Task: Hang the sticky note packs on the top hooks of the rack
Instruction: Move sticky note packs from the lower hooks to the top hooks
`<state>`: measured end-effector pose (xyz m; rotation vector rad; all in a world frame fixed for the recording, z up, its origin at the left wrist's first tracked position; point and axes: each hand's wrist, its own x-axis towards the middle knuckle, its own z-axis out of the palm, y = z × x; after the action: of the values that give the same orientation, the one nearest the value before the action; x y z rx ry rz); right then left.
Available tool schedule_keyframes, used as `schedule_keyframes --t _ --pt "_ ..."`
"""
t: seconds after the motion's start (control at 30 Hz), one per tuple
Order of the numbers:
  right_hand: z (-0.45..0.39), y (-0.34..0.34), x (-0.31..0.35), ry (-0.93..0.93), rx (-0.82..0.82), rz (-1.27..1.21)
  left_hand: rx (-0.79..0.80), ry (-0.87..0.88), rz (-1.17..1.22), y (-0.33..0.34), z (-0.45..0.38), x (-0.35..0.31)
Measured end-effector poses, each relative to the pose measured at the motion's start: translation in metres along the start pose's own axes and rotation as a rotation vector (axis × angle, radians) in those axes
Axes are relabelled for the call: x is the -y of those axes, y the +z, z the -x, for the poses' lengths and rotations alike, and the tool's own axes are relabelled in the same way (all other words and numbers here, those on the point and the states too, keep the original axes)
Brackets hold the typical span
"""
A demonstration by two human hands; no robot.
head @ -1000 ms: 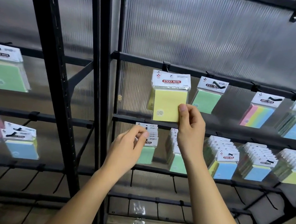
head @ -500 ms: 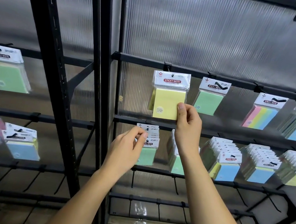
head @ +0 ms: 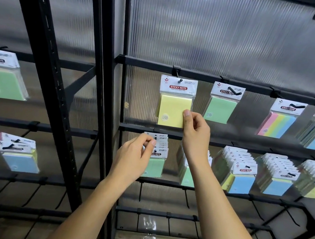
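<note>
A yellow sticky note pack (head: 171,109) hangs on the leftmost top hook (head: 179,79) of the black rack (head: 199,76). My right hand (head: 195,131) pinches its lower right corner between thumb and fingers. On the row below, my left hand (head: 136,157) pinches the white header card of the front green pack (head: 154,166) in a stack on a hook. A green pack (head: 223,106) and a multicolour pack (head: 279,123) hang on the neighbouring top hooks.
Stacks of blue, yellow and green packs (head: 244,177) fill the second-row hooks to the right. A second rack section (head: 44,61) on the left carries a few packs. Bare hooks (head: 185,199) stick out on the lower rows above a wooden floor.
The yellow pack has slid back onto the top hook and now hangs straight. My right hand stayed on its corner. My left hand stayed at the green stack.
</note>
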<state>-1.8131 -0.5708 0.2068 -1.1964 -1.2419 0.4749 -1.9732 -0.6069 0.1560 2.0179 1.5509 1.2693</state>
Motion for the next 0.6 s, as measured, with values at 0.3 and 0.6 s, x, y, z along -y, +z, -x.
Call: schedule_keyframes --t 0.3,0.6 --pt "-0.015 -0.014 0.014 -0.081 -0.066 0.458 -0.200 0.085 -0.223 -0.012 -0.040 -0.028" --pt "-0.043 -0.007 0.022 -0.117 -0.073 0.331 -0.276 0.000 -0.231 -0.013 -0.095 -0.056"
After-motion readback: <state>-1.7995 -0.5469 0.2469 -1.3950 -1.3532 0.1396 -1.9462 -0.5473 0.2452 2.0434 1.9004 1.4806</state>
